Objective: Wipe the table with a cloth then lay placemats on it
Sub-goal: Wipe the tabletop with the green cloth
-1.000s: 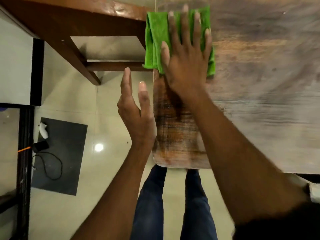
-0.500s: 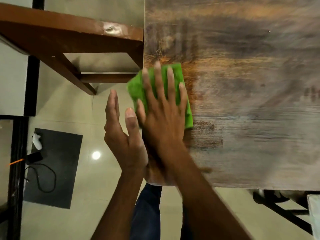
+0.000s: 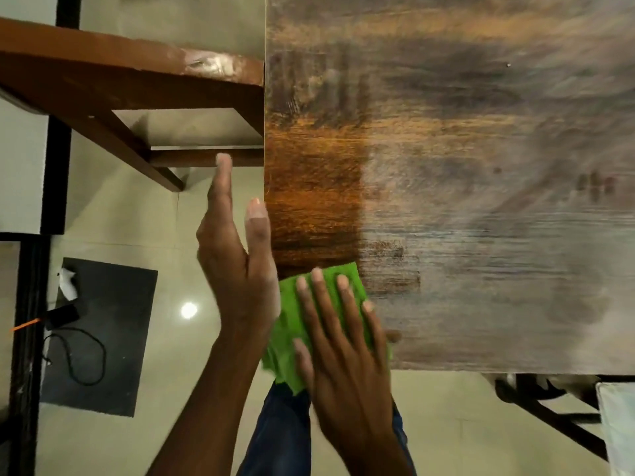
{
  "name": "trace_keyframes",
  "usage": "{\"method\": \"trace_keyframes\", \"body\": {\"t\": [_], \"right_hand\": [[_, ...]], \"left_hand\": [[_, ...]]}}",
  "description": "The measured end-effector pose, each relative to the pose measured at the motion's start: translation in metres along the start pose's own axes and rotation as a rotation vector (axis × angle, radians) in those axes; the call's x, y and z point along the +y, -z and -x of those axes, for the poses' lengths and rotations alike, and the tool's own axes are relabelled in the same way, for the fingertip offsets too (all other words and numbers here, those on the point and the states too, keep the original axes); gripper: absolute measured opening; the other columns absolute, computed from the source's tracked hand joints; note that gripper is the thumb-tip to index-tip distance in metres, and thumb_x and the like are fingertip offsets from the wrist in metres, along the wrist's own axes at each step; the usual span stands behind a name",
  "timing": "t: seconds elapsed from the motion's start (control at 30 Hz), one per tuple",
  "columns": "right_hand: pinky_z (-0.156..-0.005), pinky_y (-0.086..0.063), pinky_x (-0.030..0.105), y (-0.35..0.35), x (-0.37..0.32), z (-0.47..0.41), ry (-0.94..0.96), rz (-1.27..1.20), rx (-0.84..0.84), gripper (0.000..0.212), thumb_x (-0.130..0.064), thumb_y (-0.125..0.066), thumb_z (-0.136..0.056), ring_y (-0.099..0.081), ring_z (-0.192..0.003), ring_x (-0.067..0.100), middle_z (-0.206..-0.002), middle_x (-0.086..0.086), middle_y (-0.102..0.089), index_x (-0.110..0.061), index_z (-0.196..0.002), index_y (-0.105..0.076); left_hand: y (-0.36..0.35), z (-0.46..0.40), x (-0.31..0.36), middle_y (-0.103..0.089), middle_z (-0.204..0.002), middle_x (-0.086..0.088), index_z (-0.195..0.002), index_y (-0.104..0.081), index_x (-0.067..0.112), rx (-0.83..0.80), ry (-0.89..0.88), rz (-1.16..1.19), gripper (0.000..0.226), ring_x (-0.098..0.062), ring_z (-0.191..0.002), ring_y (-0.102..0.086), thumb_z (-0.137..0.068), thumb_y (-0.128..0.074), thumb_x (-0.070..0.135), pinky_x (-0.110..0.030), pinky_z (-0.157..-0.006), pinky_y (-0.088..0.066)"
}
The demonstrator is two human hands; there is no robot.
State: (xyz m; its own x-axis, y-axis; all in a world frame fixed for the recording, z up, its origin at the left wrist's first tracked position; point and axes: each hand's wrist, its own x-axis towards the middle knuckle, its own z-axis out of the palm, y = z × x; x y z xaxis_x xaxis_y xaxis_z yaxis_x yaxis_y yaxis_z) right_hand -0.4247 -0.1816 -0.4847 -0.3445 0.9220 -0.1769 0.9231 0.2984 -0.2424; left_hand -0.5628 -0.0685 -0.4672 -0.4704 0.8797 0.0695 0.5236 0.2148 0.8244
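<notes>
Head view – two hands (image 3: 292, 321), one green cloth (image 3: 292, 324), one table (image 3: 481, 166).

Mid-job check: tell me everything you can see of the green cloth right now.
The green cloth is bright green, looks like soft towelling, and is bunched or folded. It lies at the near left corner of the wooden table, its near edge hanging past the table edge. The right hand presses flat on it with straight, spread fingers. The left hand, held open at the table's side, overlaps the cloth's left edge; contact is unclear.
</notes>
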Motion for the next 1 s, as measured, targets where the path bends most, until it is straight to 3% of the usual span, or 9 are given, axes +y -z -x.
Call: {"method": "trace_keyframes", "body": {"t": [0.1, 0.17, 0.3, 0.4, 0.5, 0.63, 0.8, 1.0], "right_hand": [[-0.135, -0.012, 0.051, 0.010, 0.027, -0.052, -0.064, -0.015, 0.065, 0.067, -0.048, -0.025, -0.114, -0.002, -0.169, 0.023, -0.183, 0.002, -0.001, -0.022, -0.174, -0.007], [-0.136, -0.006, 0.050, 0.020, 0.051, -0.109, -0.135, -0.013, 0.145, 0.067, -0.047, -0.022, -0.115, 0.001, -0.169, 0.023, -0.182, 0.004, 0.001, -0.021, -0.174, -0.006], [-0.136, -0.008, 0.048, 0.042, 0.097, -0.189, -0.224, 0.053, 0.234, 0.063, -0.047, -0.018, -0.116, -0.008, -0.169, 0.024, -0.182, 0.004, -0.011, -0.022, -0.174, -0.015], [-0.136, -0.009, 0.049, 0.038, 0.094, -0.154, -0.209, 0.051, 0.215, 0.061, -0.046, -0.019, -0.117, -0.005, -0.169, 0.023, -0.182, 0.003, -0.007, -0.026, -0.174, -0.011], [-0.135, -0.010, 0.052, 0.031, 0.072, -0.068, -0.278, 0.006, 0.112, 0.064, -0.043, -0.026, -0.117, 0.004, -0.169, 0.023, -0.182, 0.004, 0.003, -0.025, -0.174, -0.005], [-0.133, -0.014, 0.057, 0.004, 0.006, 0.015, -0.303, 0.014, 0.020, 0.068, -0.047, -0.029, -0.113, -0.003, -0.169, 0.031, -0.182, 0.010, 0.000, -0.021, -0.174, -0.011], [-0.133, -0.008, 0.058, -0.013, -0.045, -0.002, -0.314, 0.000, 0.013, 0.072, -0.051, -0.032, -0.111, -0.008, -0.168, 0.035, -0.181, 0.012, -0.006, -0.020, -0.173, -0.017], [-0.134, -0.015, 0.050, 0.006, 0.021, -0.027, -0.225, 0.042, 0.063, 0.070, -0.049, -0.031, -0.113, -0.002, -0.169, 0.022, -0.182, 0.004, 0.000, -0.024, -0.174, -0.007]], "left_hand": [[-0.021, 0.006, 0.000, -0.030, -0.174, -0.003, -0.169, -0.024, 0.013, -0.189, -0.067, -0.139, 0.059, -0.015, -0.160, -0.029, -0.115, -0.033, 0.035, -0.048, -0.129, -0.028], [-0.034, 0.006, -0.002, -0.025, -0.176, -0.004, -0.168, -0.025, 0.011, -0.229, -0.147, -0.253, 0.058, -0.014, -0.163, -0.020, -0.115, -0.032, 0.031, -0.043, -0.131, -0.020], [-0.044, -0.004, -0.012, -0.020, -0.177, -0.009, -0.168, -0.024, 0.007, -0.240, -0.297, -0.491, 0.058, -0.019, -0.165, -0.014, -0.114, -0.032, 0.025, -0.045, -0.133, -0.013], [-0.042, -0.005, -0.015, -0.015, -0.178, -0.009, -0.170, -0.020, 0.010, -0.270, -0.343, -0.510, 0.058, -0.020, -0.166, -0.010, -0.114, -0.032, 0.022, -0.046, -0.134, -0.012], [-0.041, -0.006, -0.014, -0.022, -0.177, -0.006, -0.168, -0.021, 0.006, -0.238, -0.277, -0.390, 0.055, -0.018, -0.165, -0.014, -0.115, -0.029, 0.018, -0.042, -0.134, -0.013], [-0.037, -0.006, -0.014, -0.031, -0.173, -0.005, -0.166, -0.032, 0.007, -0.231, -0.244, -0.256, 0.052, -0.017, -0.164, -0.020, -0.114, -0.031, 0.013, -0.041, -0.133, -0.015], [-0.033, -0.009, -0.012, -0.039, -0.170, -0.006, -0.162, -0.040, 0.007, -0.237, -0.186, -0.140, 0.050, -0.017, -0.162, -0.027, -0.113, -0.037, 0.013, -0.043, -0.133, -0.020], [-0.032, -0.008, -0.011, -0.036, -0.171, -0.007, -0.163, -0.036, 0.005, -0.259, -0.213, -0.131, 0.054, -0.019, -0.162, -0.025, -0.111, -0.038, 0.018, -0.049, -0.132, -0.020]]}}
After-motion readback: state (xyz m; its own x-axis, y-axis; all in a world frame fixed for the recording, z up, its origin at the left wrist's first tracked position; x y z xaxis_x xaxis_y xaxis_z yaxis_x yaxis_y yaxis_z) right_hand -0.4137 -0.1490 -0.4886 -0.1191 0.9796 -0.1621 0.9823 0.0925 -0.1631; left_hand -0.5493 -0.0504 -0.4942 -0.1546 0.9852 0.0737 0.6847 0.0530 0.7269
